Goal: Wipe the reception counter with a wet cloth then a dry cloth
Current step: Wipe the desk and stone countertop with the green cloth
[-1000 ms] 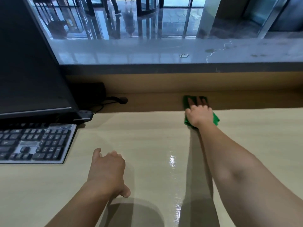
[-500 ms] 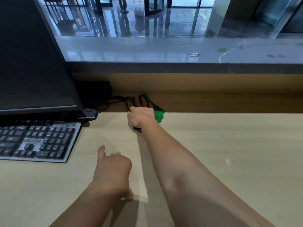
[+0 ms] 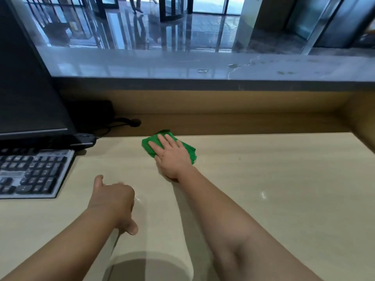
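Note:
A folded green cloth (image 3: 151, 144) lies flat on the pale wooden counter (image 3: 274, 179), near its back edge. My right hand (image 3: 172, 159) presses down on the cloth with the fingers spread, covering most of it. My left hand (image 3: 113, 201) rests on the counter nearer to me, left of the right forearm, its fingers curled under and the thumb out, holding nothing. A faint wet sheen shows on the wood beside the left hand.
A grey keyboard (image 3: 30, 173) lies at the left, in front of a dark monitor (image 3: 26, 94). A black mouse (image 3: 85, 139) and cables sit behind it. A raised grey stone ledge (image 3: 203, 65) runs along the back above a wooden recess.
My right hand has swept the green cloth left along the back edge, then drawn it a little toward me. The left hand has stayed in place.

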`<action>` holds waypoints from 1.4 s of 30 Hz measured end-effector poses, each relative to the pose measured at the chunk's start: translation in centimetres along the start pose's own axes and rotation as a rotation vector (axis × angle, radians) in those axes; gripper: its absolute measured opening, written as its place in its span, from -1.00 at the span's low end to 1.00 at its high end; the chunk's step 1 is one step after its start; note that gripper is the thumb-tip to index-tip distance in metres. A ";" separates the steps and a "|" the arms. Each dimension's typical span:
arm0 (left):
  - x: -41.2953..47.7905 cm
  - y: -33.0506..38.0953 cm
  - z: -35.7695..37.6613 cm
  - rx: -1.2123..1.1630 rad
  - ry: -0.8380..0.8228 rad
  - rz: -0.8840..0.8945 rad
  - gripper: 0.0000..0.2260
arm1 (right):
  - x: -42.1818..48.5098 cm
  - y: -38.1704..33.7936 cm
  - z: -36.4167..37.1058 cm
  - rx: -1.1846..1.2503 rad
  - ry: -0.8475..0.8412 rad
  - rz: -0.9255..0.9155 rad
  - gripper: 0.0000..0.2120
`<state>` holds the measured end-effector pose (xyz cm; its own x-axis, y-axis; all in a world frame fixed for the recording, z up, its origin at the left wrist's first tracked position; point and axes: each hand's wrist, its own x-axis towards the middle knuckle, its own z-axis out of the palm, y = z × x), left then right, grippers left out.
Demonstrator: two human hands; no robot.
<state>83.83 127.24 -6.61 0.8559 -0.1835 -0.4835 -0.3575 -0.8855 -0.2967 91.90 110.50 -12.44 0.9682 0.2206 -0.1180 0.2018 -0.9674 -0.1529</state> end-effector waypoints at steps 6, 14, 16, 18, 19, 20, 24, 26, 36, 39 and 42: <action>0.0 -0.2 0.7 -0.048 0.012 -0.028 -0.56 | -7.9 12.8 -1.0 0.002 0.092 0.509 -0.49; -2.2 -1.2 2.8 -0.203 0.151 -0.012 -0.25 | -13.5 10.9 0.0 0.062 0.053 0.711 -0.46; -3.2 -0.9 3.4 -0.206 0.196 -0.018 -0.20 | -13.9 7.7 0.4 0.048 0.049 0.639 -0.46; -4.1 -0.4 4.0 -0.213 0.221 -0.015 -0.21 | -14.3 4.3 1.0 0.029 0.030 0.551 -0.46; -4.5 -0.3 4.3 -0.225 0.226 -0.014 -0.22 | -14.6 2.7 1.3 0.017 0.018 0.506 -0.45; -5.0 -0.2 4.6 -0.236 0.227 -0.015 -0.24 | -15.0 1.0 1.6 0.008 0.007 0.462 -0.45; -7.2 -0.6 5.6 -0.241 0.212 -0.023 -0.29 | -17.3 -4.6 3.0 0.002 -0.047 0.316 -0.45; -8.2 -0.8 6.0 -0.257 0.211 -0.019 -0.34 | -18.8 -6.5 3.2 0.019 -0.077 0.272 -0.42; -13.4 -0.5 4.3 -0.270 0.206 0.030 -0.33 | -26.5 -9.0 0.6 -0.056 -0.166 0.244 -0.40; -14.9 -0.1 2.4 -0.263 0.241 0.062 -0.38 | -27.9 -9.0 -0.9 -0.066 -0.217 0.337 -0.59; -16.2 0.1 0.5 -0.253 0.286 0.079 -0.43 | -28.9 -8.7 -3.0 -0.050 -0.278 0.403 -0.68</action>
<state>69.74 130.36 0.79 0.9120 -0.3350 -0.2366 -0.3532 -0.9348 -0.0380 62.56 112.17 -4.77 0.8960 -0.1545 -0.4163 -0.1677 -0.9858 0.0050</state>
